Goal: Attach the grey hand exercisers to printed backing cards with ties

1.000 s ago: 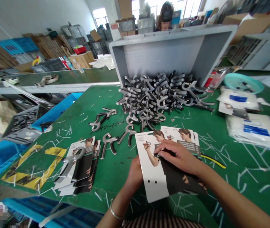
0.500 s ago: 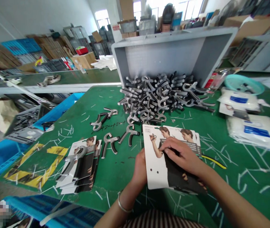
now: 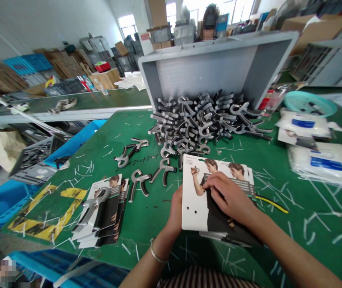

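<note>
My left hand (image 3: pixel 176 210) is closed round the left edge of a printed backing card (image 3: pixel 195 220), its fingers hidden behind. The card is tilted up, with a person's picture and two punched holes low on its white part. More such cards (image 3: pixel 240 171) lie under it to the right. My right hand (image 3: pixel 229 196) is over the card, fingers bent together, tips pressed near a small hole by the pictured elbow; anything pinched there is hidden. Loose hand grip strengtheners (image 3: pixel 139 185) lie beyond my left hand. Another strengthener (image 3: pixel 94 204) rests on a card stack (image 3: pixel 115 216) at left.
A tipped grey crate (image 3: pixel 202 74) has a heap of hand grips (image 3: pixel 201 120) spilling from it. Yellow-handled pliers (image 3: pixel 271 203) lie right of the cards. White bags (image 3: pixel 324 162) and a turquoise bowl (image 3: pixel 309 103) stand at right. White plastic strips litter the green table (image 3: pixel 147 240).
The top card's lower edge has risen slightly, showing more of the cards beneath. My right fingertips stay at nearly the same spot on it. The view has shifted a little.
</note>
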The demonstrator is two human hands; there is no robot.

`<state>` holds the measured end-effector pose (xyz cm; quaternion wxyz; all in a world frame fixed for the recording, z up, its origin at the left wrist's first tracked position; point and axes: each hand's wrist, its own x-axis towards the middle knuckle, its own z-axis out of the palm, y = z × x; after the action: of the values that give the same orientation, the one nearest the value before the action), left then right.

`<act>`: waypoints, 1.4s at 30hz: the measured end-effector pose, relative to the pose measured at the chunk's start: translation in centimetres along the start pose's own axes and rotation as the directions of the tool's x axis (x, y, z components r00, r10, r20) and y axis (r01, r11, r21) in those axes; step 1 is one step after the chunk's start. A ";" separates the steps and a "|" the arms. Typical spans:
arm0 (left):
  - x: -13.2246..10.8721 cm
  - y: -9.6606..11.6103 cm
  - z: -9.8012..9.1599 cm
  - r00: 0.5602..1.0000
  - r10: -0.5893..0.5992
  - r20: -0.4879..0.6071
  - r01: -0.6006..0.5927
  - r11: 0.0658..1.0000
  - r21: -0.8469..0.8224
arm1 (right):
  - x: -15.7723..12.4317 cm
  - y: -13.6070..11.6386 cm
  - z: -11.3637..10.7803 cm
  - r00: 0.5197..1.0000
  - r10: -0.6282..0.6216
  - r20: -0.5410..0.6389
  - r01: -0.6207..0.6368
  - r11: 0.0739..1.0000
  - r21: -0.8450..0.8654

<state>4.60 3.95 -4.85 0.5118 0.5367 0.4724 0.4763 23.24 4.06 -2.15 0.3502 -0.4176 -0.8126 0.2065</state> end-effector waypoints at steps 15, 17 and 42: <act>0.9 0.0 0.5 0.997 0.072 0.042 -0.073 0.997 0.015 | 0.0 0.0 -0.3 0.988 0.063 -0.144 -0.055 0.997 0.057; 0.9 0.2 0.6 0.994 0.101 0.049 -0.103 0.994 0.039 | 0.0 -0.1 -0.5 0.985 0.058 -0.164 -0.050 0.998 0.048; 1.2 3.4 -3.4 0.872 -0.371 0.319 0.439 0.882 -0.173 | -2.7 -0.3 -1.0 0.940 0.084 -0.330 -0.084 0.996 0.015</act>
<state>1.43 5.37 -1.33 0.7225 0.4201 0.4378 0.3314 24.96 1.68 -2.34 0.4723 -0.4803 -0.7239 0.1488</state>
